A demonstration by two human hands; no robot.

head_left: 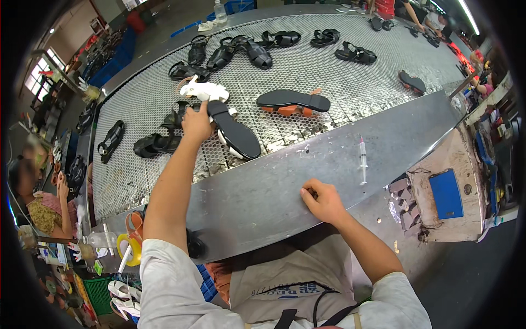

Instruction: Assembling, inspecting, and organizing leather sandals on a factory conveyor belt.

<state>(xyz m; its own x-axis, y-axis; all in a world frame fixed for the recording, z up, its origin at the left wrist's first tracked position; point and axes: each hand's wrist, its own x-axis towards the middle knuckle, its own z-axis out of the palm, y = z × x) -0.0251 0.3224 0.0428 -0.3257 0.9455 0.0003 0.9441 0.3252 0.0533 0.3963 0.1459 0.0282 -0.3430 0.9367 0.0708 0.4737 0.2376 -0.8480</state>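
Note:
My left hand (197,124) reaches over the mesh conveyor and is closed at the heel end of a white sandal with a black sole (241,134), which lies sole up. The fingers partly hide its heel. Just beyond, another white sandal (207,89) rests with its straps showing. My right hand (324,202) is loosely curled on the steel ledge (263,197), and nothing shows in it. To the right of the left hand lies an orange sandal with a black sole (293,101), sole up. Black sandals (156,143) sit left of the left hand.
Several black sandals (252,52) stand farther back on the mesh conveyor (307,71). A syringe (362,159) lies on the ledge. A yellow tape roll (130,249) is at the ledge's left end. Other people work at the left and far right. A blue pad (446,194) lies at the right.

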